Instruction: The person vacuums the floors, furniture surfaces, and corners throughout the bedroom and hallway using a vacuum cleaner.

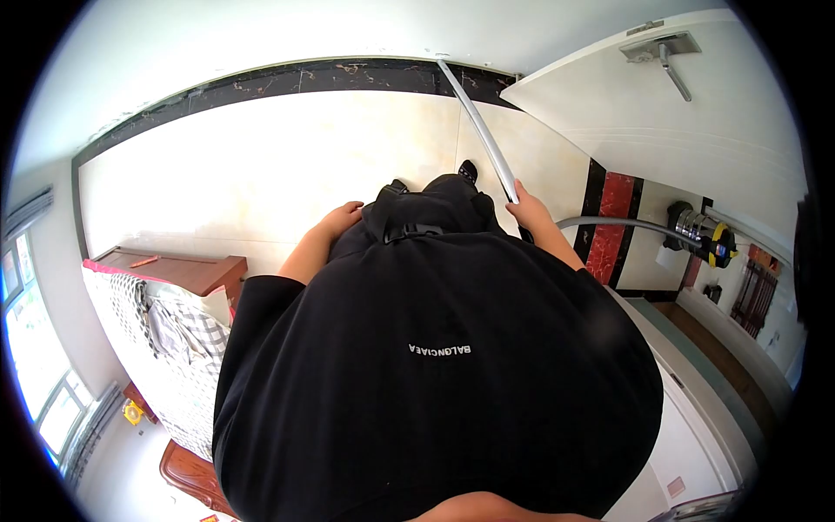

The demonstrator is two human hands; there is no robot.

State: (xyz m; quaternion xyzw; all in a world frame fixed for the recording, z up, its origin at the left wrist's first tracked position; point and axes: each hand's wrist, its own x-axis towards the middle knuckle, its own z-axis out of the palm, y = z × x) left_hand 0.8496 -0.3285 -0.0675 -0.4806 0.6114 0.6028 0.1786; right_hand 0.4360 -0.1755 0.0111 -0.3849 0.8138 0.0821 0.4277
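My right hand (531, 211) is closed around the lower end of a silver vacuum cleaner tube (481, 129). The tube slants away up the view, and its far tip meets the white wall just above the black marble skirting (348, 76). From behind my right hand a grey hose (622, 221) curves to the vacuum cleaner (706, 237), a metal canister with black and yellow parts. My left hand (337, 219) rests beside my black trousers, empty, with its visible fingers extended; part of it is hidden by the clothing.
An open white door (661, 96) with a metal handle stands at the upper right. A red and black threshold strip (611, 228) crosses the floor. On the left are a brown wooden bed frame (178, 271), checked bedding (187, 326) and a window (35, 322).
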